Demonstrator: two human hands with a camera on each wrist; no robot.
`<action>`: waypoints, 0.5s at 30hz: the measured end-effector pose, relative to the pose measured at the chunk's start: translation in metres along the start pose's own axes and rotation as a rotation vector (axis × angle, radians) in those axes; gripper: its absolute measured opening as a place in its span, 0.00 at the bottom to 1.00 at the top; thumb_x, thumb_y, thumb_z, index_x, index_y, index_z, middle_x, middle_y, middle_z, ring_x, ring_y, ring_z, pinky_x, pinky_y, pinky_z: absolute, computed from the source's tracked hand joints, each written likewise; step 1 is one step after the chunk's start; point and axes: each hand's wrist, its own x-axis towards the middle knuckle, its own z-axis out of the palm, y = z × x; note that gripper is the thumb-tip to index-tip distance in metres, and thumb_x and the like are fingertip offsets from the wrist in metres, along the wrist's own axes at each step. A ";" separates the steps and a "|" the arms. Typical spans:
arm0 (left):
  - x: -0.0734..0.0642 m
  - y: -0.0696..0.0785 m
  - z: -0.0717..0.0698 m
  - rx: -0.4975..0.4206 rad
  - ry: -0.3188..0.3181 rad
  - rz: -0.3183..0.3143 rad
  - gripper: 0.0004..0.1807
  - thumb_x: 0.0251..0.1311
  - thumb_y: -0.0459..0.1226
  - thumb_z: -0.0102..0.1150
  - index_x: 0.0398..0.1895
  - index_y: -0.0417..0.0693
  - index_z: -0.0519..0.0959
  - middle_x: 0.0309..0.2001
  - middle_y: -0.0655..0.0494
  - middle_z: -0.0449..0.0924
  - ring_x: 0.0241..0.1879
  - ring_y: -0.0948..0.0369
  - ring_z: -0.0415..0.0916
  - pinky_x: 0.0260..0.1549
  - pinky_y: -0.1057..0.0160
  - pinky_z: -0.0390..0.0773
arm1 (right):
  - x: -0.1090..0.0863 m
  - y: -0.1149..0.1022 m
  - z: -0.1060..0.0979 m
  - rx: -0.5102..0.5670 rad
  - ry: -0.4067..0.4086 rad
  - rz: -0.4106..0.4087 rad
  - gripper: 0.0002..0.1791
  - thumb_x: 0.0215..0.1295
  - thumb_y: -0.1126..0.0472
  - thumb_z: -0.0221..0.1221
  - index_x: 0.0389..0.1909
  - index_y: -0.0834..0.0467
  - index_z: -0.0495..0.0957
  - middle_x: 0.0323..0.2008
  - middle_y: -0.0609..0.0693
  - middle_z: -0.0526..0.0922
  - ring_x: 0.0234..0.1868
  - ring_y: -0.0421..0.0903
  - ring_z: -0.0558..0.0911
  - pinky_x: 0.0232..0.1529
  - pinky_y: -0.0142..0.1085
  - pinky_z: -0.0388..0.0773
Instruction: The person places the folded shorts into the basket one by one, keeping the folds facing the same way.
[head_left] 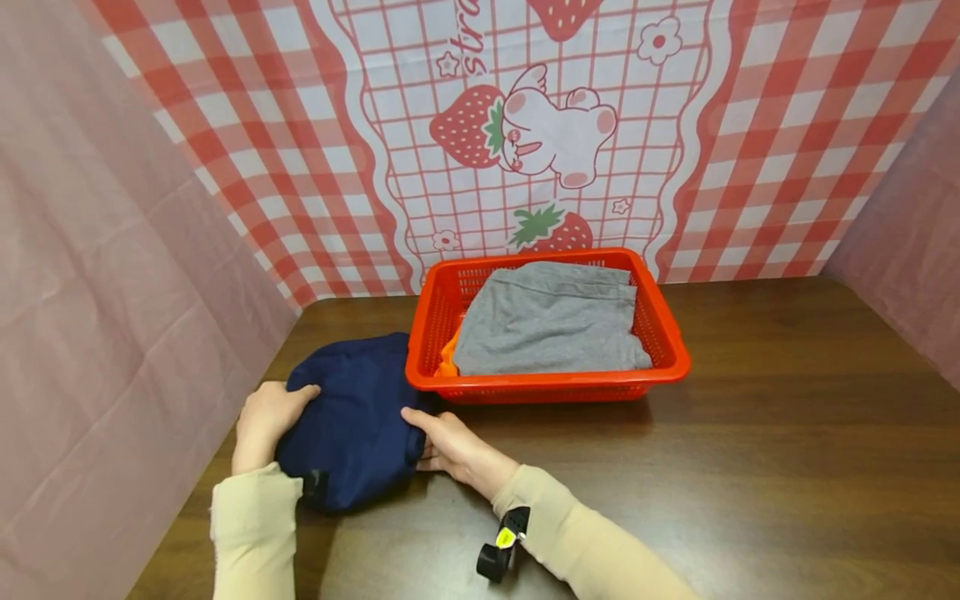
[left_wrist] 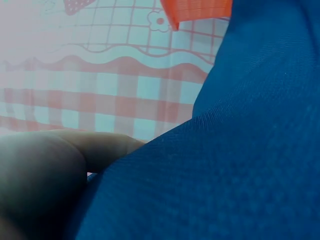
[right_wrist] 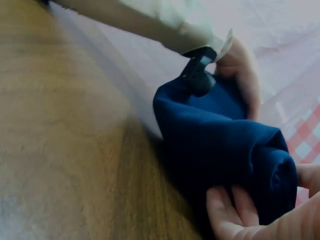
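A folded navy blue garment [head_left: 352,417] lies bunched left of the red basket, its upper right corner against the basket's side in the head view. My left hand [head_left: 266,417] grips its left edge, thumb on top and the other fingers hidden by the fabric. On the right edge, my right hand [head_left: 461,450] pinches the folds, thumb above and fingertips below. The right wrist view shows that end as a thick roll of navy fabric [right_wrist: 215,135] between thumb and fingers [right_wrist: 225,210]. In the left wrist view, the fabric covers much of the frame.
The red plastic basket [head_left: 547,383] stands at the back middle of the wooden table [head_left: 750,450]. Inside lie a folded grey garment [head_left: 547,321] and a bit of orange cloth [head_left: 448,357]. A pink curtain [head_left: 112,292] borders the left side; a checked cloth [head_left: 810,167] hangs behind.
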 end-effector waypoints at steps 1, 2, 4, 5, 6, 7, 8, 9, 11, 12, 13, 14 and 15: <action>0.000 0.000 -0.001 -0.001 0.001 0.002 0.38 0.56 0.56 0.46 0.53 0.29 0.70 0.52 0.25 0.67 0.47 0.33 0.68 0.41 0.42 0.70 | 0.001 0.000 0.000 -0.005 0.002 -0.001 0.16 0.59 0.51 0.56 0.34 0.62 0.74 0.14 0.46 0.77 0.19 0.40 0.78 0.35 0.41 0.78; -0.001 0.000 -0.002 -0.001 0.002 0.004 0.38 0.56 0.56 0.46 0.54 0.29 0.70 0.53 0.26 0.67 0.47 0.33 0.68 0.41 0.42 0.70 | 0.001 0.000 0.001 -0.010 0.005 -0.003 0.18 0.58 0.50 0.56 0.36 0.63 0.73 0.15 0.46 0.78 0.19 0.40 0.78 0.36 0.42 0.78; -0.003 0.001 -0.004 -0.002 0.002 0.004 0.38 0.56 0.57 0.46 0.55 0.30 0.70 0.53 0.26 0.67 0.48 0.33 0.68 0.41 0.42 0.70 | 0.000 0.000 0.002 -0.033 0.010 -0.005 0.21 0.58 0.49 0.56 0.39 0.65 0.73 0.15 0.46 0.78 0.20 0.40 0.79 0.37 0.44 0.78; -0.003 0.002 -0.005 -0.004 0.003 0.004 0.38 0.56 0.57 0.46 0.55 0.31 0.70 0.53 0.26 0.67 0.48 0.33 0.68 0.42 0.42 0.70 | 0.000 0.000 0.003 -0.044 0.012 -0.007 0.23 0.58 0.49 0.56 0.40 0.66 0.73 0.15 0.46 0.78 0.20 0.40 0.79 0.37 0.44 0.79; -0.004 0.002 -0.006 -0.005 0.003 0.005 0.38 0.56 0.57 0.46 0.55 0.31 0.70 0.53 0.26 0.67 0.48 0.33 0.68 0.42 0.42 0.70 | 0.000 0.000 0.004 -0.053 0.013 -0.007 0.24 0.58 0.48 0.56 0.41 0.67 0.72 0.16 0.47 0.78 0.20 0.40 0.79 0.37 0.45 0.79; -0.005 0.003 -0.007 -0.006 0.007 0.009 0.38 0.56 0.57 0.46 0.55 0.31 0.70 0.53 0.26 0.67 0.48 0.33 0.68 0.42 0.42 0.70 | 0.000 0.000 0.004 -0.064 0.015 -0.008 0.25 0.58 0.49 0.57 0.42 0.68 0.72 0.16 0.47 0.79 0.20 0.41 0.79 0.37 0.45 0.79; -0.006 0.005 -0.008 -0.005 0.011 0.014 0.38 0.56 0.57 0.46 0.55 0.31 0.70 0.53 0.26 0.67 0.48 0.33 0.68 0.42 0.42 0.70 | -0.001 0.000 0.004 -0.079 0.017 -0.013 0.25 0.58 0.49 0.57 0.44 0.69 0.70 0.18 0.48 0.79 0.20 0.41 0.80 0.36 0.45 0.79; -0.007 0.006 -0.008 -0.006 0.015 0.018 0.38 0.56 0.57 0.46 0.55 0.31 0.70 0.53 0.26 0.67 0.48 0.33 0.68 0.42 0.42 0.70 | -0.001 0.000 0.004 -0.096 0.021 -0.019 0.26 0.58 0.51 0.57 0.46 0.69 0.69 0.20 0.50 0.80 0.21 0.41 0.80 0.36 0.45 0.79; -0.009 0.008 -0.009 -0.005 0.022 0.029 0.38 0.56 0.57 0.46 0.55 0.32 0.70 0.53 0.26 0.67 0.48 0.33 0.68 0.42 0.42 0.70 | -0.001 0.001 0.004 -0.117 0.028 -0.035 0.26 0.58 0.54 0.56 0.49 0.70 0.65 0.26 0.54 0.82 0.24 0.43 0.81 0.36 0.44 0.80; -0.009 0.009 -0.010 -0.004 0.024 0.033 0.38 0.56 0.57 0.46 0.55 0.33 0.70 0.53 0.27 0.67 0.48 0.33 0.68 0.42 0.42 0.70 | -0.001 0.002 0.004 -0.126 0.029 -0.043 0.26 0.58 0.56 0.55 0.50 0.71 0.63 0.30 0.56 0.81 0.26 0.44 0.81 0.35 0.44 0.80; -0.010 0.010 -0.010 -0.005 0.025 0.034 0.37 0.56 0.57 0.46 0.56 0.34 0.70 0.54 0.27 0.67 0.49 0.34 0.68 0.43 0.42 0.70 | -0.001 0.003 0.005 -0.135 0.031 -0.053 0.26 0.58 0.58 0.55 0.52 0.71 0.62 0.34 0.57 0.81 0.28 0.45 0.81 0.35 0.44 0.80; -0.011 0.010 -0.010 -0.008 0.023 0.036 0.37 0.57 0.57 0.46 0.56 0.34 0.70 0.54 0.27 0.67 0.49 0.34 0.67 0.43 0.42 0.69 | -0.001 0.003 0.005 -0.141 0.034 -0.063 0.26 0.58 0.59 0.54 0.52 0.71 0.62 0.36 0.58 0.80 0.29 0.45 0.81 0.35 0.43 0.80; -0.011 0.011 -0.010 -0.013 0.022 0.035 0.36 0.57 0.56 0.46 0.57 0.35 0.70 0.54 0.28 0.67 0.49 0.34 0.67 0.44 0.42 0.69 | -0.001 0.004 0.005 -0.143 0.037 -0.070 0.26 0.57 0.61 0.54 0.53 0.71 0.62 0.39 0.59 0.80 0.30 0.45 0.80 0.35 0.42 0.80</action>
